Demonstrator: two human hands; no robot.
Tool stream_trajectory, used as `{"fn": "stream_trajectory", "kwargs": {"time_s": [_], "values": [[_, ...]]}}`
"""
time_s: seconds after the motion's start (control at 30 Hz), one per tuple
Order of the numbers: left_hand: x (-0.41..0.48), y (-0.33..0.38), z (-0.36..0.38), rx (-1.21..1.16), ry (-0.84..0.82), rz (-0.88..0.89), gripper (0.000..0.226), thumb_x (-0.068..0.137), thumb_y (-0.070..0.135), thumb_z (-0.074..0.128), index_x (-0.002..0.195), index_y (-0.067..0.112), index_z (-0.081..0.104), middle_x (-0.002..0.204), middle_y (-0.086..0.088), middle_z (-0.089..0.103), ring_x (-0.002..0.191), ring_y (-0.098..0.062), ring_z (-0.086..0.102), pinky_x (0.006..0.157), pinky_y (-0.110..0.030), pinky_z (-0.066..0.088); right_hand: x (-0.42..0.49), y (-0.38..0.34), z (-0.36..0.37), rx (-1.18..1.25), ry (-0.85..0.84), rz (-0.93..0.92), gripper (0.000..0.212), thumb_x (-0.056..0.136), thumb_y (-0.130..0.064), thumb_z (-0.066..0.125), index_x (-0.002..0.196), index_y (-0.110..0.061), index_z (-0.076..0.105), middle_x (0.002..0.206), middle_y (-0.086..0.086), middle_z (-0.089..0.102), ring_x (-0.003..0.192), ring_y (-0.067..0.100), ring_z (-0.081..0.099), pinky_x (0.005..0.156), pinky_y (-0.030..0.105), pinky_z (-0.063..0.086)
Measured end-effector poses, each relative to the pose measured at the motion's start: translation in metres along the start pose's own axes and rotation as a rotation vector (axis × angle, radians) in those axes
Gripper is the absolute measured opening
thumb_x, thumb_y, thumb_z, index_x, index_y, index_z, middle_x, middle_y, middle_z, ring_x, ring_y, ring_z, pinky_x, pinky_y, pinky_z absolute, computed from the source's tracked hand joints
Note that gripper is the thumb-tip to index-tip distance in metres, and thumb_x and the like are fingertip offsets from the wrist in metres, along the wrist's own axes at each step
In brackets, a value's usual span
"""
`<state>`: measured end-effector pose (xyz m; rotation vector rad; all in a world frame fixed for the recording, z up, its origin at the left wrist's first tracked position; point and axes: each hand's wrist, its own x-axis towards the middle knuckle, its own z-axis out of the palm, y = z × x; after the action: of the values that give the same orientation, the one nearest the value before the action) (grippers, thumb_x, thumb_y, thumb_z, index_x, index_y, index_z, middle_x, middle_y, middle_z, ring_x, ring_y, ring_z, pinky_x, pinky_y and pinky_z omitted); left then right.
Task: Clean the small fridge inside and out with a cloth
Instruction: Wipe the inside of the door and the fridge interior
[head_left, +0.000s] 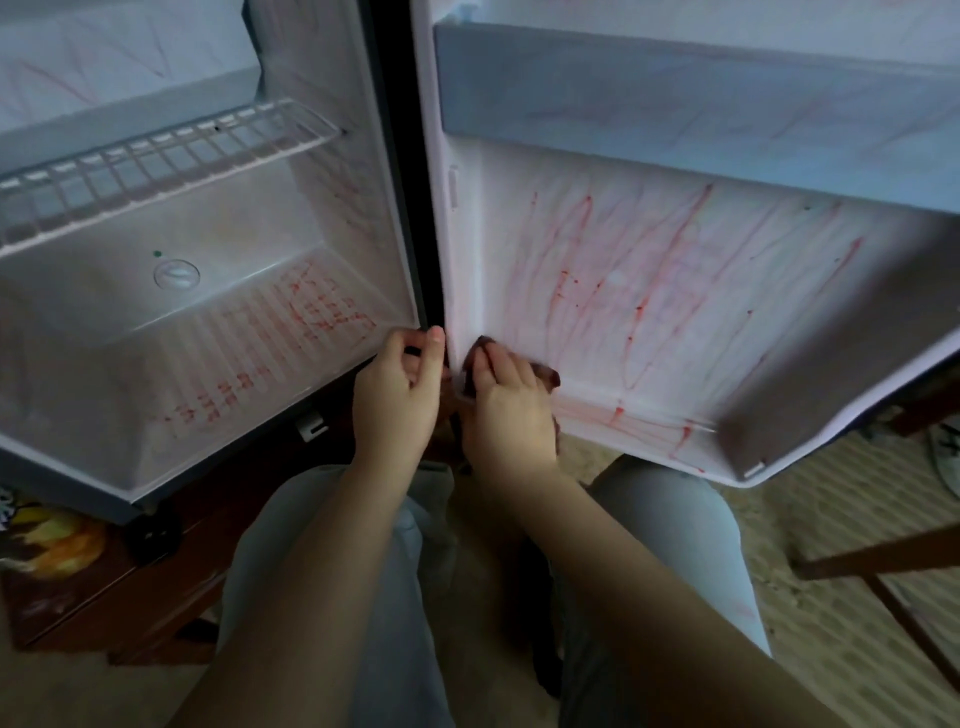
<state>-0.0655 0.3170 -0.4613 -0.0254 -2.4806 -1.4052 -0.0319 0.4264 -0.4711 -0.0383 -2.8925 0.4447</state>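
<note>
The small fridge stands open, white inside, with red smears on its floor and right wall. Its door swings out to the right, and the inner panel is streaked with red marks. My right hand presses a dark reddish cloth against the door's lower left corner, near the hinge edge. My left hand grips the hinge-side edge of the door, with its fingers curled around it. Most of the cloth is hidden under my right hand.
A wire shelf crosses the fridge's upper part. A grey door shelf runs across the door's top. The fridge rests on a wooden stand. A wooden chair leg is at the right, over a woven floor mat.
</note>
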Motion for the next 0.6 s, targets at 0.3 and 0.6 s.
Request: {"fn": "stream_trajectory", "kwargs": {"time_s": [0.3, 0.6], "values": [[0.007, 0.006, 0.011, 0.285, 0.002, 0.154, 0.030, 0.086, 0.045, 0.063, 0.076, 0.021, 0.046, 0.072, -0.001, 0.063, 0.063, -0.016, 0.050, 0.057, -0.026, 0.030, 0.006, 0.001, -0.005, -0.293, -0.171, -0.147, 0.064, 0.089, -0.030, 0.060, 0.142, -0.006, 0.037, 0.131, 0.009, 0.045, 0.117, 0.027, 0.042, 0.097, 0.039, 0.037], [0.003, 0.005, 0.014, 0.380, -0.027, 0.188, 0.037, 0.085, 0.050, 0.060, 0.067, 0.019, 0.053, 0.057, 0.004, 0.056, 0.053, -0.016, 0.047, 0.049, -0.026, 0.027, -0.009, 0.044, -0.038, -0.407, -0.247, 0.025, 0.041, 0.096, -0.007, 0.037, 0.136, 0.000, 0.039, 0.130, 0.016, 0.043, 0.118, 0.032, 0.042, 0.096, 0.038, 0.038]]}}
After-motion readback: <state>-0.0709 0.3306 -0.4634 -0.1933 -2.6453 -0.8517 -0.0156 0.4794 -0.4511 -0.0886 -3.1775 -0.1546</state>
